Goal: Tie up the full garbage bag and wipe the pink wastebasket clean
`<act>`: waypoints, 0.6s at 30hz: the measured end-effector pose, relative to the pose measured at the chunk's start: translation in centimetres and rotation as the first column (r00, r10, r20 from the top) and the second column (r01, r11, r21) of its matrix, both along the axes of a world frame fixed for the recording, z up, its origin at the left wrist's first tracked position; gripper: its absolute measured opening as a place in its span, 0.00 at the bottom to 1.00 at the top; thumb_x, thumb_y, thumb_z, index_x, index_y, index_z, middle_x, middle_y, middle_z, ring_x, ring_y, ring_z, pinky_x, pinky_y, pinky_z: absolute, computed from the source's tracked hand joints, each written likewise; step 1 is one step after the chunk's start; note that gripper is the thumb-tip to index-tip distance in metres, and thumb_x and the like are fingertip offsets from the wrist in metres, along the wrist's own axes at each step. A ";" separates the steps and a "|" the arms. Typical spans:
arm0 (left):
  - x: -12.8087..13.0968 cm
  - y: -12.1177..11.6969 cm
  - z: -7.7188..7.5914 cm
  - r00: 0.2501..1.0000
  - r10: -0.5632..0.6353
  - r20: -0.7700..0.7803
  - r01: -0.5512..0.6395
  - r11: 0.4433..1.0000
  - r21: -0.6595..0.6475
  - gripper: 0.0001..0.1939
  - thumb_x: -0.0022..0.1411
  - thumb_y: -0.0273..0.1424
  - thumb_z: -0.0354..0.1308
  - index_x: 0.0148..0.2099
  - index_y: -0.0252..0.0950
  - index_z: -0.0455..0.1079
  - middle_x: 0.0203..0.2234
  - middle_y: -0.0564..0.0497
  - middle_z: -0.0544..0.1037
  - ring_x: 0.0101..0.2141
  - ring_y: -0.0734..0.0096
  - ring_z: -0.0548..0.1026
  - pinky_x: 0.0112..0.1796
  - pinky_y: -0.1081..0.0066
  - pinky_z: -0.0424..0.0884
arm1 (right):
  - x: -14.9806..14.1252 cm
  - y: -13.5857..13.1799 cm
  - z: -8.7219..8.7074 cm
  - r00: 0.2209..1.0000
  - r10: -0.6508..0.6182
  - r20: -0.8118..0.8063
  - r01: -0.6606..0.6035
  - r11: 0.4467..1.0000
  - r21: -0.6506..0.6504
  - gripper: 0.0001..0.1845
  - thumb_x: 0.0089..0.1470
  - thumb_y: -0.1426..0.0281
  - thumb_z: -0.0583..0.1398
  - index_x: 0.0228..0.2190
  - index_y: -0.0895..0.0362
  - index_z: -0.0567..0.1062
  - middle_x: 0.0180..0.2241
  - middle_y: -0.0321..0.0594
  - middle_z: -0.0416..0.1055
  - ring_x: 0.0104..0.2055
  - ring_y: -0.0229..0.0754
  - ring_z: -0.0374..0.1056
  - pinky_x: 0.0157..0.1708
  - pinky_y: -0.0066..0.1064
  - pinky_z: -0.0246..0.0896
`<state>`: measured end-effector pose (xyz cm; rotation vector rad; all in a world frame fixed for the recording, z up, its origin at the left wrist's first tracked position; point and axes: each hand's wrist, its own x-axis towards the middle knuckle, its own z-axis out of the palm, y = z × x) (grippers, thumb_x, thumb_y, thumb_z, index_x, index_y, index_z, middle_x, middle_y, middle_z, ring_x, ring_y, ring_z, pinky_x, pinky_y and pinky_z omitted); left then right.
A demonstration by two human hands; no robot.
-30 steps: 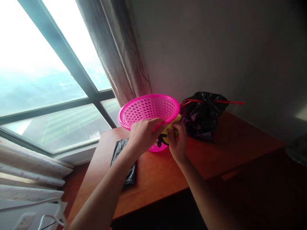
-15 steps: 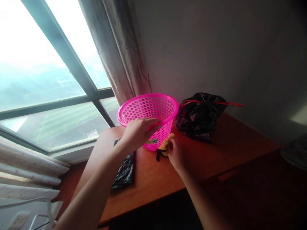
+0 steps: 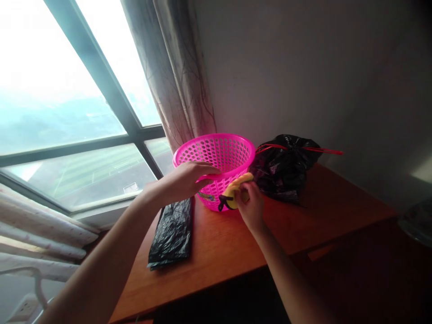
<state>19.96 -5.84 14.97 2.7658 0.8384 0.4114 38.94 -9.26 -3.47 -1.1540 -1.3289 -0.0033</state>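
Note:
A pink perforated plastic basket stands on the wooden table near the window. My left hand is closed on the basket's near rim. My right hand pinches a small yellow object with a black end, held against the basket's lower right side, just above the tabletop. What the yellow object is I cannot make out.
A tied black rubbish bag with red drawstrings sits right of the basket against the wall. A folded black plastic bag lies flat on the table's left part. A patterned curtain hangs behind the basket, beside a large window.
My right hand dropped with the yellow object to the tabletop, then lifted it back up beside the basket. The left hand kept hold of the rim; the basket now stands level.

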 end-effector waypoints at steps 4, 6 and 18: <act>-0.7 -0.1 0.6 0.998 0.023 -0.067 -0.021 1.000 0.022 0.16 0.63 0.27 0.55 0.52 0.44 0.75 0.45 0.48 0.81 0.46 0.60 0.77 0.48 0.63 0.69 | -0.8 0.1 -5.9 0.999 -0.008 -0.037 -0.001 0.973 -0.230 0.05 0.54 0.69 0.59 0.34 0.56 0.73 0.33 0.42 0.73 0.36 0.46 0.72 0.38 0.37 0.68; -0.9 -0.2 0.8 0.991 0.055 -0.124 -0.049 0.997 0.055 0.17 0.62 0.25 0.54 0.50 0.43 0.76 0.42 0.47 0.81 0.43 0.60 0.78 0.45 0.65 0.71 | -1.0 0.2 -7.3 0.998 0.008 -0.069 -0.028 0.955 -0.295 0.03 0.52 0.69 0.61 0.32 0.56 0.73 0.30 0.40 0.73 0.33 0.45 0.71 0.34 0.35 0.68; -3.3 0.5 0.6 0.933 0.092 -0.349 0.040 0.935 0.353 0.35 0.52 0.12 0.49 0.59 0.44 0.69 0.51 0.50 0.78 0.50 0.65 0.75 0.50 0.64 0.71 | -1.0 -1.4 3.6 0.997 0.002 -0.073 0.003 0.997 0.074 0.03 0.54 0.71 0.61 0.32 0.54 0.70 0.30 0.37 0.68 0.35 0.43 0.67 0.37 0.35 0.66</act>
